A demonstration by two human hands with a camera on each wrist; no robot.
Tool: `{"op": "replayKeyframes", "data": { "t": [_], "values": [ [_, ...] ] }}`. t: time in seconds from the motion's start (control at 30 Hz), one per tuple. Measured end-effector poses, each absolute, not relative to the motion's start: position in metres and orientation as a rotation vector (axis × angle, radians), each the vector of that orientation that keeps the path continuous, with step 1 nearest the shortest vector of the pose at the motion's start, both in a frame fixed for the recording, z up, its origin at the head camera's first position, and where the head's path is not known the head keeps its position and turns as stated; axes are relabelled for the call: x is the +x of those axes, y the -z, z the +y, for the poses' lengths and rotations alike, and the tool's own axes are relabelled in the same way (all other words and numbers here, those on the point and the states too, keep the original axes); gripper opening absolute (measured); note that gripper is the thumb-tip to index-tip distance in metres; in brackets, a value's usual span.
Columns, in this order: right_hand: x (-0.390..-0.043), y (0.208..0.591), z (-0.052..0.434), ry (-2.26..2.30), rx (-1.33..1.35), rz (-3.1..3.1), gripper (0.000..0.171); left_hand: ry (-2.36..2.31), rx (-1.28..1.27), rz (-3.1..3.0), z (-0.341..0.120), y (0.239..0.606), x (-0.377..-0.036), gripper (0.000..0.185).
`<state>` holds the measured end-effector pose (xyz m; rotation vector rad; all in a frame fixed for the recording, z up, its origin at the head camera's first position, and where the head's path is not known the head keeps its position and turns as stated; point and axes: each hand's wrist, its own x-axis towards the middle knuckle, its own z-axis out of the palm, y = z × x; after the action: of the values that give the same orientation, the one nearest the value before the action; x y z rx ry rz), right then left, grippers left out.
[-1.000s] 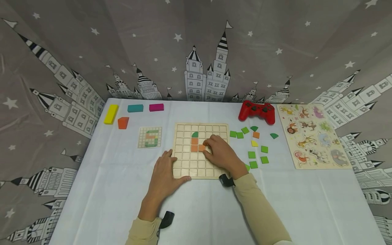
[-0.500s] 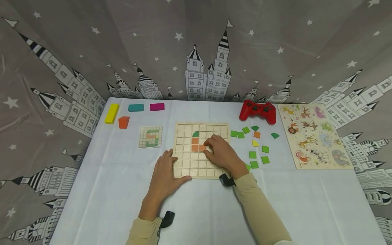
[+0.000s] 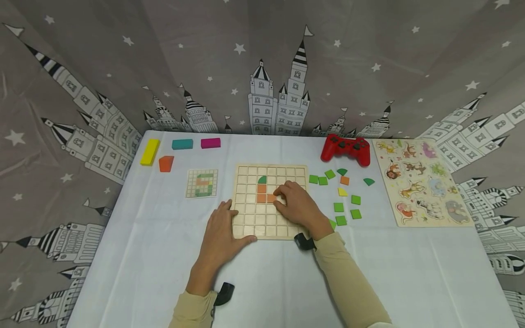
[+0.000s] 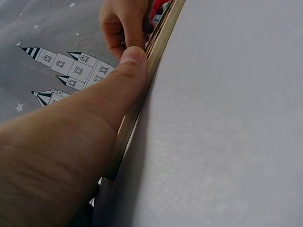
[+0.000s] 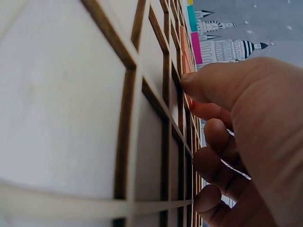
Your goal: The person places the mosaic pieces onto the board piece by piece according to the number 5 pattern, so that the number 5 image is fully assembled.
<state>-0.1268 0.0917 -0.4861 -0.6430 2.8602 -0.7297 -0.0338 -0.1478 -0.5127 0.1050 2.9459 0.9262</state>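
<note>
Orange wood, one small flat square [image 3: 271, 198], and we have it between thumb and forefinger of the right hand [image 3: 297, 206]! That's a close pinch, with the other fingers bent beside it over the grid. Whether the tile sits fully down in its cell, we can't tell.

Across to the left hand [image 3: 220, 236]: fingers and thumb spread wide, fingertips along the left edge of the pale wooden board [image 3: 260, 220], thumb at the near edge. From the right wrist we get the texture: raised ribs with dark brown sides, smooth light squares between them.

So where's our pinched tile? Middle of the board, just right of the nearer of two orange squares [image 3: 261, 193] set in one column, with a dark green quarter-round [image 3: 262, 180] on the far side of them.

Right of the board we see thin green squares [image 3: 356, 200] scattered, a yellow piece [image 3: 342, 192] with a slanted edge, and far beyond, a red game controller [image 3: 346, 149]. Left, we have a small printed grid card [image 3: 202, 183] lying flat; farther off, a chunky yellow block [image 3: 150, 152]. Under it all, white cloth [image 3: 156, 255], faintly creased.
</note>
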Motion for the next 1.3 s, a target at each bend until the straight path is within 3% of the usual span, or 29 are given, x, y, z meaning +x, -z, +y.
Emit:
{"op": "replayKeyframes", "data": {
  "t": [0.53, 0.73, 1.3],
  "values": [
    [-0.127, 0.489, 0.093, 0.733, -0.59, 2.868, 0.022, -0.93, 0.1, 2.939, -0.147, 0.512, -0.035, 0.096],
    [-0.126, 0.489, 0.107, 0.781, -0.592, 2.829, 0.03, -0.944, 0.093, 2.934, -0.146, 0.511, -0.035, 0.097],
    [-0.145, 0.486, 0.262, 0.875, -0.056, 2.964, 0.036, -0.961, 0.093, 2.953, -0.145, 0.514, -0.034, 0.095]
  ]
}}
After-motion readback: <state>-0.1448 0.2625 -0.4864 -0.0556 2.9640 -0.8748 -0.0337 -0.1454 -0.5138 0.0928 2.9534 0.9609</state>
